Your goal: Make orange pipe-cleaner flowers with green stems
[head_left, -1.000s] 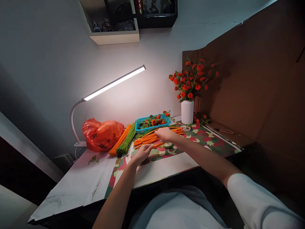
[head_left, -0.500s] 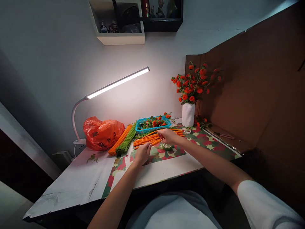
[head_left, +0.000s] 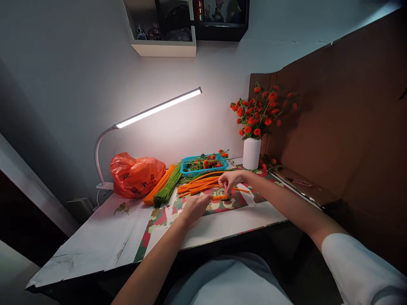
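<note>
Between my hands, low over the camouflage-patterned mat [head_left: 237, 202], is a short orange fuzzy piece [head_left: 219, 198]. My left hand [head_left: 195, 207] pinches its left end. My right hand [head_left: 230, 181] is closed at its right end, with the fingertips pointing down onto it. Just behind my hands lies a spread of long orange stems [head_left: 199, 185]. The green tape roll under my right hand is mostly hidden.
A blue basket [head_left: 204, 171] of orange flowers stands behind the stems. To the left are green stems [head_left: 168, 186], an orange plastic bag [head_left: 136, 176] and a lit lamp [head_left: 159, 108]. A white vase [head_left: 252, 153] of flowers stands at the back right, beside cardboard [head_left: 343, 110].
My right hand has moved slightly right and down, and its fingers now point downward. My left hand has shifted a little right. The orange piece now shows clearly between them.
</note>
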The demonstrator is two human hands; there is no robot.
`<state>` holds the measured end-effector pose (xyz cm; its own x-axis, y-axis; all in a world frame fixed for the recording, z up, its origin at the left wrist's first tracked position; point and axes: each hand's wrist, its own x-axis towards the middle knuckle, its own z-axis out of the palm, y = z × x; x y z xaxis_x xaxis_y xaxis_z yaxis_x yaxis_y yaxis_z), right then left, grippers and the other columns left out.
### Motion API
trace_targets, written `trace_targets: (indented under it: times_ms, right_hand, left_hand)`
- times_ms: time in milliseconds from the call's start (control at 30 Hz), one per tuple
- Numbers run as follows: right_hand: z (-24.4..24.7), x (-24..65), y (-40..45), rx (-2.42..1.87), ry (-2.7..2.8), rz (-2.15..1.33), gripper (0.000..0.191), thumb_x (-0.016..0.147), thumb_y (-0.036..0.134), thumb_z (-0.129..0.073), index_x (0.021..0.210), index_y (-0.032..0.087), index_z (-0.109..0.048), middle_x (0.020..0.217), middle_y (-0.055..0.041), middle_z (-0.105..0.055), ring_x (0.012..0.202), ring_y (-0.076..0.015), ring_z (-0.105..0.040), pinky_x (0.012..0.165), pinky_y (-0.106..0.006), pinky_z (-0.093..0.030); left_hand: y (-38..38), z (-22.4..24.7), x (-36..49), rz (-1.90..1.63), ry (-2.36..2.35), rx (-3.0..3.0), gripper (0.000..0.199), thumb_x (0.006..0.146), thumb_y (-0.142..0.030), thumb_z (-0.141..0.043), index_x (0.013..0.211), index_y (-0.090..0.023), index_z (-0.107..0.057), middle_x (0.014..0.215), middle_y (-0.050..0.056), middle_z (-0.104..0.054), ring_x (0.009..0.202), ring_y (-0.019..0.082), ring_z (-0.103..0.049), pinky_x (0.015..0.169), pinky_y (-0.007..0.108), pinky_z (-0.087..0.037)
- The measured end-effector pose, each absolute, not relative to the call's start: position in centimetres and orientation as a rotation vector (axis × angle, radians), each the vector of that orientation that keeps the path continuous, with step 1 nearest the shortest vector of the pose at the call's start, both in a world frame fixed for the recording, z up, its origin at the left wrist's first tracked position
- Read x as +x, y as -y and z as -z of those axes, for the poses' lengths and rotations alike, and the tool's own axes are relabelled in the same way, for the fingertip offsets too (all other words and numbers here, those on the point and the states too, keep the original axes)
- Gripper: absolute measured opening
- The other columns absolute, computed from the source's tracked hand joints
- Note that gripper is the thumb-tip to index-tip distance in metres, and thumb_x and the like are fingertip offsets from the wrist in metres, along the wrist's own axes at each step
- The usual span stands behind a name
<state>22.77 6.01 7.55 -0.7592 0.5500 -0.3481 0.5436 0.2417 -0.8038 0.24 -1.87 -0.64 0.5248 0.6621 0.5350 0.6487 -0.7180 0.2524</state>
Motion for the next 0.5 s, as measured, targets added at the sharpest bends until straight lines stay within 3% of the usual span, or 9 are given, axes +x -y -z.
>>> trace_targets:
  times_ms: [167, 333, 500]
  right_hand:
    - [-7.0, 23.0, -6.4, -1.095, 2.474, -1.686, 0.056, 0.035, 0.027, -0.088, 0.077, 0.016, -0.053, 0.064, 0.0048, -0.065, 0.064, -0.0139, -0.064, 0.065, -0.025, -0.048]
    - [-6.3, 22.9, -5.7, -1.018, 2.637, -1.626, 0.045, 0.053, 0.040, -0.082, 0.088, 0.013, -0.069, 0.073, -0.0005, -0.069, 0.070, -0.0145, -0.064, 0.069, -0.025, -0.048]
    - [-7.8, 23.5, -4.6, -1.041, 2.495, -1.688, 0.048, 0.057, 0.047, -0.080, 0.090, 0.014, -0.068, 0.077, -0.0035, -0.071, 0.070, -0.0153, -0.065, 0.069, -0.025, -0.049]
  left_hand:
    - [1.8, 0.8, 0.1, -0.972, -1.181, 2.923, 0.023, 0.092, -0.023, -0.041, 0.094, -0.018, -0.063, 0.082, 0.007, -0.073, 0.066, 0.017, -0.066, 0.057, 0.024, -0.043]
    - [1.5, 0.6, -0.6, -1.096, -1.270, 2.983, 0.025, 0.093, -0.024, -0.041, 0.103, -0.018, -0.063, 0.085, 0.006, -0.074, 0.066, 0.017, -0.068, 0.056, 0.024, -0.046]
    - [1.4, 0.4, -0.6, -1.124, -1.265, 2.948, 0.026, 0.093, -0.024, -0.041, 0.105, -0.018, -0.063, 0.088, 0.007, -0.074, 0.071, 0.018, -0.069, 0.060, 0.025, -0.049]
